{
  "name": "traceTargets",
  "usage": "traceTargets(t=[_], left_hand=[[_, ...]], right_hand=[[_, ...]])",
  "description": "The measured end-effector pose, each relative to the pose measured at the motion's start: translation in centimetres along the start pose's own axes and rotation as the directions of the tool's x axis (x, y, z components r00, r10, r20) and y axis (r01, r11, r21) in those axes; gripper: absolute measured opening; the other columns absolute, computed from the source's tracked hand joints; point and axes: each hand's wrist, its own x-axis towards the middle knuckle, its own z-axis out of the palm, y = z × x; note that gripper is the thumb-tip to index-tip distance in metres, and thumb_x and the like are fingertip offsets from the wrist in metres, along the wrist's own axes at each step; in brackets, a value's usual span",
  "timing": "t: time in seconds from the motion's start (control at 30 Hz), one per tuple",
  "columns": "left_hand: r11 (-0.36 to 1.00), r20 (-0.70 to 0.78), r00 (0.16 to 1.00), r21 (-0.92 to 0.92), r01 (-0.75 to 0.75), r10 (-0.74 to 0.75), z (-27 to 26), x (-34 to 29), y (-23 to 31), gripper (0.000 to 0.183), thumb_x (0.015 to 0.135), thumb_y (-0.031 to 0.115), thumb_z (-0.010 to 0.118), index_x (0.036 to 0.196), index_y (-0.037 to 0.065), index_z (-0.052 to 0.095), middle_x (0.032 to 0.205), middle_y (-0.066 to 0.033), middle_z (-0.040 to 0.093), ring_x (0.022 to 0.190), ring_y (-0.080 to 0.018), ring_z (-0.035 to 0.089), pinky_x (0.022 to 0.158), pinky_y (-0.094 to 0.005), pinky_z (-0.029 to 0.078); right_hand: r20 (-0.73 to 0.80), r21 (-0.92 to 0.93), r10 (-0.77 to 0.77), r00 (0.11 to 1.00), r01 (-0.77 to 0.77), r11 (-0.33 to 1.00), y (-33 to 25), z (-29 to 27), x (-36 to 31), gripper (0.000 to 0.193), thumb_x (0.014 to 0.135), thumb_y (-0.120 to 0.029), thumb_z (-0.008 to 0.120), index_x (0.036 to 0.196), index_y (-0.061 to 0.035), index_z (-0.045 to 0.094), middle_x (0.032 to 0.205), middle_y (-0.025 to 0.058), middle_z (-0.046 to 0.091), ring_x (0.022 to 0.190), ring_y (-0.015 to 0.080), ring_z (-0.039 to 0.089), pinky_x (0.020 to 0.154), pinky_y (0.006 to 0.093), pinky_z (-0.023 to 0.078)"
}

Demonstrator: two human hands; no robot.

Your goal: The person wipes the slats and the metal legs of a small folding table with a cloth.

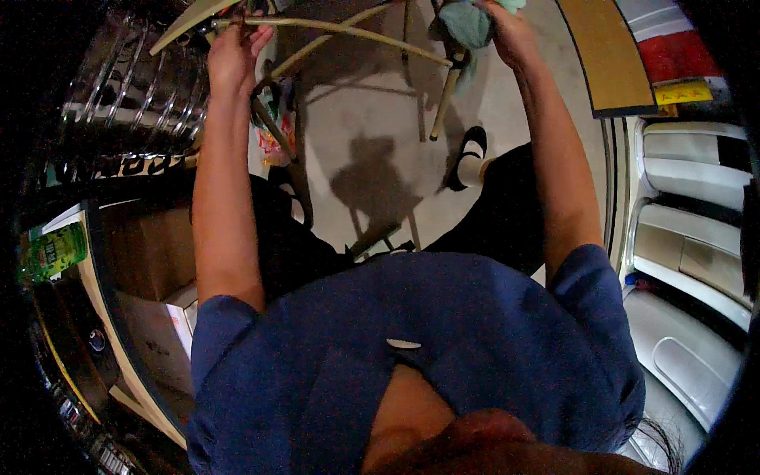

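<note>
At the top of the view stands a cream tubular frame with crossing legs (340, 28), which looks like a folding stool. It is cut off by the upper edge. My left hand (233, 59) is at its left side, fingers closed around the tube near a joint, by a pale curved edge. On the far right, my right hand (513, 33) grips a bunched grey-green cloth (465, 25). The cloth lies against the frame near the top of one leg (445, 103), which points down toward the floor. Part of my right fingers is beyond the upper edge.
Grey floor (317, 131) lies below, with my shoe (469, 158) on it. Left are shiny wrapped goods (119, 95), a green bottle (59, 252) and cardboard boxes (158, 241). White plastic bins (693, 170) and a brown board (609, 59) line the right.
</note>
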Motion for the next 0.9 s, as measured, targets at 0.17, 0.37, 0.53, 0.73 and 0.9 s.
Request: traceTargets(t=[0.17, 0.37, 0.53, 0.73, 0.9], left_hand=[[0.983, -0.124, 0.976, -0.068, 0.169, -0.177, 1.5, -0.6, 1.0, 0.044, 0.103, 0.022, 0.047, 0.137, -0.004, 0.039, 0.127, -0.0188, 0.053, 0.114, -0.0310, 0.058, 0.101, -0.0435, 0.051], [0.980, -0.160, 0.974, -0.143, 0.136, -0.158, 0.0, -0.4, 1.1, 0.041, 0.103, 0.019, 0.047, 0.135, -0.006, 0.041, 0.126, -0.0189, 0.051, 0.115, -0.0321, 0.057, 0.098, -0.0443, 0.052], [0.986, -0.156, 0.977, -0.100, 0.133, -0.147, 0.3, -0.5, 0.6, 0.036, 0.103, 0.018, 0.047, 0.130, -0.006, 0.046, 0.122, -0.0183, 0.054, 0.112, -0.0317, 0.058, 0.095, -0.0436, 0.054], [0.986, -0.015, 0.993, -0.124, 0.113, -0.116, -0.7, -0.2, 0.6, 0.035, 0.103, 0.016, 0.046, 0.129, -0.007, 0.046, 0.118, -0.0184, 0.056, 0.107, -0.0315, 0.060, 0.093, -0.0435, 0.054], [0.983, -0.072, 0.986, -0.120, 0.138, -0.148, 1.2, 0.4, 1.2, 0.035, 0.104, 0.017, 0.043, 0.129, -0.007, 0.045, 0.118, -0.0188, 0.055, 0.103, -0.0309, 0.062, 0.093, -0.0434, 0.055]], right_hand=[[0.136, -0.317, -0.357, 0.924, 0.382, 0.868, 2.6, 2.2, -2.7, 0.046, 0.095, -0.031, 0.060, 0.132, -0.0031, 0.054, 0.128, 0.0142, 0.057, 0.117, 0.0292, 0.054, 0.099, 0.0411, 0.043], [0.253, -0.492, -0.564, 0.786, 0.606, 0.625, 10.7, 2.7, -0.8, 0.030, 0.096, -0.021, 0.061, 0.120, -0.0045, 0.061, 0.109, 0.0135, 0.067, 0.100, 0.0291, 0.064, 0.088, 0.0396, 0.050], [0.289, -0.534, -0.641, 0.711, 0.676, 0.508, 9.0, 2.7, -4.3, 0.029, 0.089, -0.020, 0.065, 0.113, -0.0039, 0.063, 0.106, 0.0199, 0.067, 0.099, 0.0413, 0.062, 0.085, 0.0455, 0.050], [0.379, -0.770, -0.382, 0.843, 0.516, 0.375, 7.7, -2.2, -2.4, 0.034, 0.081, -0.014, 0.064, 0.112, -0.0008, 0.062, 0.103, 0.0243, 0.065, 0.096, 0.0455, 0.061, 0.082, 0.0483, 0.050], [-0.070, -0.689, -0.097, 0.993, 0.022, 0.724, 4.4, -2.3, -6.4, 0.040, 0.079, -0.025, 0.071, 0.106, 0.0029, 0.061, 0.106, 0.0208, 0.066, 0.097, 0.0356, 0.065, 0.080, 0.0472, 0.052]])
